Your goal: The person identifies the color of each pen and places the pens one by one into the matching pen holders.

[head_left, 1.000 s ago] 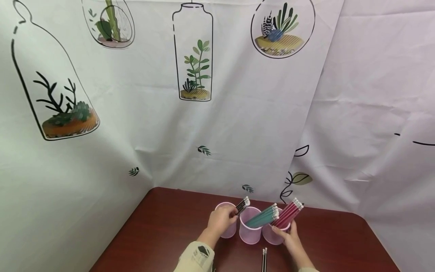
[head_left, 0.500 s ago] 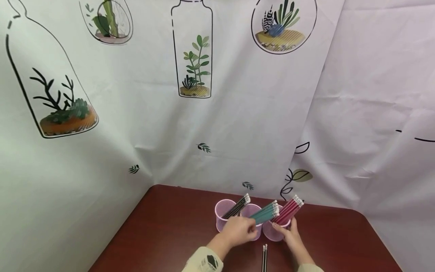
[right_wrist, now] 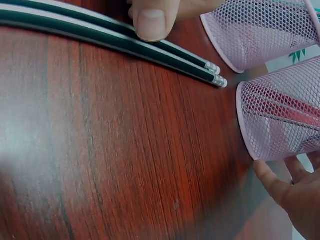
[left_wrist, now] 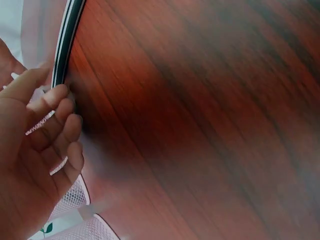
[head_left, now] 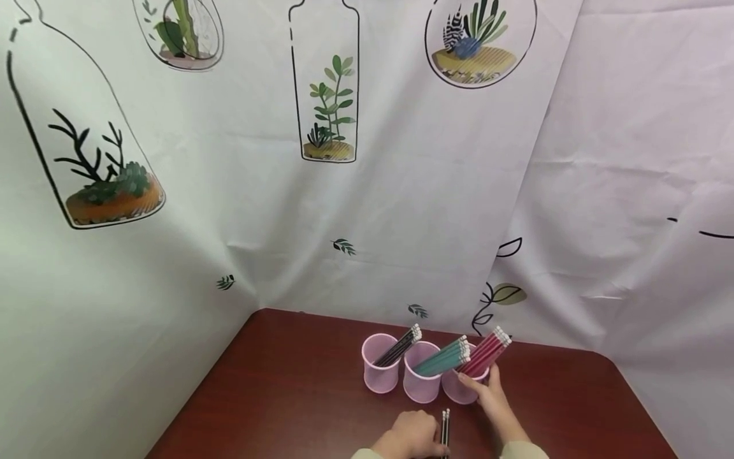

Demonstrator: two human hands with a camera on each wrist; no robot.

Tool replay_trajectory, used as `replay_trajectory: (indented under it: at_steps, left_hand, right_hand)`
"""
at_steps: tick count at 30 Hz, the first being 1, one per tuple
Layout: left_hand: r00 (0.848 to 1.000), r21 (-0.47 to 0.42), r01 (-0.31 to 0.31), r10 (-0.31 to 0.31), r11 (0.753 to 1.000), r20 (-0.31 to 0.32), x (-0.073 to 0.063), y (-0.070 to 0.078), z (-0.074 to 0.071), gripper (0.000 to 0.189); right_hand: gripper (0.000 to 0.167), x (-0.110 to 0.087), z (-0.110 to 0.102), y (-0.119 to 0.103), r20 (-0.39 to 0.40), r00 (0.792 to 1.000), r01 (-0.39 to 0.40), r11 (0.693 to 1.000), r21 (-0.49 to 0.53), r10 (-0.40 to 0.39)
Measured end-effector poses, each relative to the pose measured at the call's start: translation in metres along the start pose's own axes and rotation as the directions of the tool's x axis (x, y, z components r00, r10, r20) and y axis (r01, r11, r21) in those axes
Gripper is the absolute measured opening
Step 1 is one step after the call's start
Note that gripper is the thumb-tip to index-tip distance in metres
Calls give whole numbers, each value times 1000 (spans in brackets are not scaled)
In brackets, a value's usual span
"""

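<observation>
Two black pencils with white eraser ends (head_left: 445, 419) lie on the table in front of the cups. My left hand (head_left: 410, 433) is at them, and in the right wrist view its thumb (right_wrist: 151, 24) overlaps their striped barrels. The left wrist view shows the barrels running in between thumb and index fingertip. My right hand (head_left: 494, 403) holds the right-hand pink mesh pencil cup (head_left: 457, 390), thumb near the rim and fingers round its far side. Pink pencils (head_left: 485, 354) lean rightward out of that cup.
To its left stand two more pink mesh cups: the middle cup (head_left: 422, 390) with teal pencils (head_left: 440, 361), the left cup (head_left: 380, 381) with black pencils (head_left: 397, 350). Behind the reddish-brown table (head_left: 275, 382) hangs a white printed cloth (head_left: 424, 210).
My left hand has let go of black pencils, now leaning in the left cup, and has come down toward the person to the two on the table. The right hand stays at its cup.
</observation>
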State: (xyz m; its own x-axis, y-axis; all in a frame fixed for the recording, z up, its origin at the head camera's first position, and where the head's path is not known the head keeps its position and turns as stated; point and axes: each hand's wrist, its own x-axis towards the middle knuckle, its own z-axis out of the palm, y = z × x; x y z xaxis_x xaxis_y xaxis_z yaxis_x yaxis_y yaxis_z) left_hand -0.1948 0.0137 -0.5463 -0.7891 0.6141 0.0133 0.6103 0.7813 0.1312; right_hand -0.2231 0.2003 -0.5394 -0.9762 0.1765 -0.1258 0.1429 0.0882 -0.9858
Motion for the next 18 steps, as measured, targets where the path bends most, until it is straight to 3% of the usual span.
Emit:
replay_trajectory:
  at_steps: [7,12,18]
  left_hand:
    - [992,10,120,-120,993,49,2,6,0,29]
    - [976,-5,212,-211,977,58,4,7,-4,36]
    - [962,0,268,-267,964,62,4,7,-6,40]
  right_hand:
    - [90,-2,1,0,-6,1000,23,999,-28,-23]
    - [88,-2,1,-2,-12,999,38,999,-25,-39]
    - [85,-1,0,0,-25,999,41,999,-21,-41]
